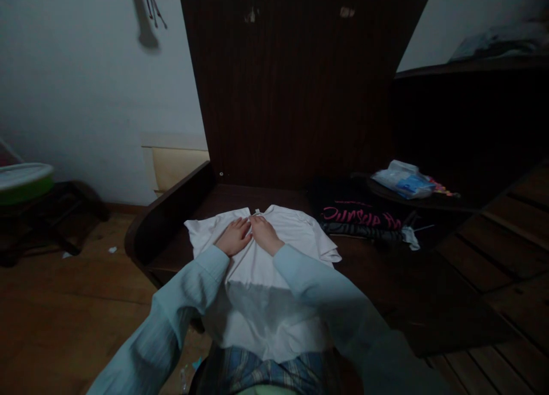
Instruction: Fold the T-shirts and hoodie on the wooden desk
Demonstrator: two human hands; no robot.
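Observation:
A white T-shirt [295, 229] lies spread on the dark wooden desk top [266, 194], its neck at the far side and a short sleeve out to each side. Its lower part hangs over the near edge onto my lap. My left hand [234, 236] rests flat on the shirt, left of the neck opening, fingers stretched out. Just beside it, my right hand [265, 234] lies on the cloth below the collar, its fingers extended and close to my left fingers. Neither hand visibly grips the fabric. Both arms wear light blue sleeves.
Folded dark clothes with pink lettering [362, 216] lie right of the shirt. A plastic packet [403, 179] sits on a corner shelf behind them. A raised wooden side [167, 209] bounds the desk at left. A green basin [26, 183] stands on a stool far left.

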